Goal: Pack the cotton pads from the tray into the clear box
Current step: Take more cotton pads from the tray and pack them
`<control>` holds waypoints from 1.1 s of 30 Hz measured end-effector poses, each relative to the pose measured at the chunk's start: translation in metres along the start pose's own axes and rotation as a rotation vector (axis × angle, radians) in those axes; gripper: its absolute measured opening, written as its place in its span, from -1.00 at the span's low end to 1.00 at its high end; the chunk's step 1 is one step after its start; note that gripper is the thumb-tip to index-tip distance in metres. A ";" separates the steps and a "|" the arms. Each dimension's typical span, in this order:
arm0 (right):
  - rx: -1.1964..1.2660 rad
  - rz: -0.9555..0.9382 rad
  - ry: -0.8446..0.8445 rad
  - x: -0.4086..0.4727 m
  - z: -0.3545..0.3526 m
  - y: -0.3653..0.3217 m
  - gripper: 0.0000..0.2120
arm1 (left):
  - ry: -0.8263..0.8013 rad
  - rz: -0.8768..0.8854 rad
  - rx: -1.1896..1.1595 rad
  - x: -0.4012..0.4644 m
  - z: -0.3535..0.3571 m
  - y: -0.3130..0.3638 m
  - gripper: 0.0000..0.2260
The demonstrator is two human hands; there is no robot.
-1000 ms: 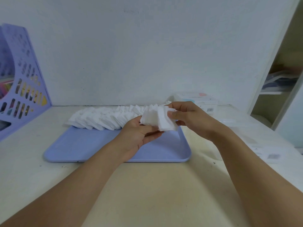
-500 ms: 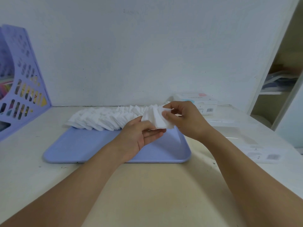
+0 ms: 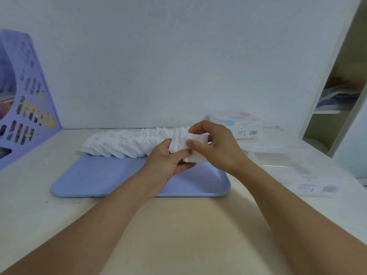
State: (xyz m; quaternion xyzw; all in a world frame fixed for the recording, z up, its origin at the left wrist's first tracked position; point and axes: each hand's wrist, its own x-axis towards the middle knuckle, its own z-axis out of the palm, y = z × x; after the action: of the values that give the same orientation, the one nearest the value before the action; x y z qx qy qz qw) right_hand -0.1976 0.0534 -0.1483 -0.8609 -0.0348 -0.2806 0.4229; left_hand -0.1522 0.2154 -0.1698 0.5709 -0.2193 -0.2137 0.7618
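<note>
A light blue tray [image 3: 95, 181] lies on the table with a long fanned row of white cotton pads [image 3: 119, 142] along its far edge. Over the tray's right half both hands hold a small stack of cotton pads [image 3: 195, 146]. My left hand [image 3: 168, 161] cradles the stack from below and the left, fingers curled under it. My right hand [image 3: 216, 147] pinches its right end between thumb and fingers. The clear box [image 3: 278, 153] sits open on the table to the right of the tray, its inside hard to make out.
A purple perforated file holder [image 3: 27, 108] stands at the far left. A sealed pack of cotton pads [image 3: 240, 126] lies against the wall behind the clear box. A flat clear lid with labels [image 3: 315, 187] lies at the right. A shelf unit [image 3: 337, 92] rises at the right edge.
Both hands have squeezed the fanned stack of pads together into a tighter block, and my right hand's grip has shifted further over its right end. The tray has not moved.
</note>
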 end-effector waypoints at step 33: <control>0.377 0.156 -0.290 0.002 -0.026 -0.008 -0.76 | 0.042 -0.066 -0.145 0.004 0.000 0.002 -0.73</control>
State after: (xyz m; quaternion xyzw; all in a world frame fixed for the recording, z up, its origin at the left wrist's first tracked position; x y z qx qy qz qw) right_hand -0.2100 0.0382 -0.1288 -0.7980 -0.0801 -0.1093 0.5873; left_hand -0.1486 0.2133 -0.1675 0.5255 -0.1682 -0.2417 0.7982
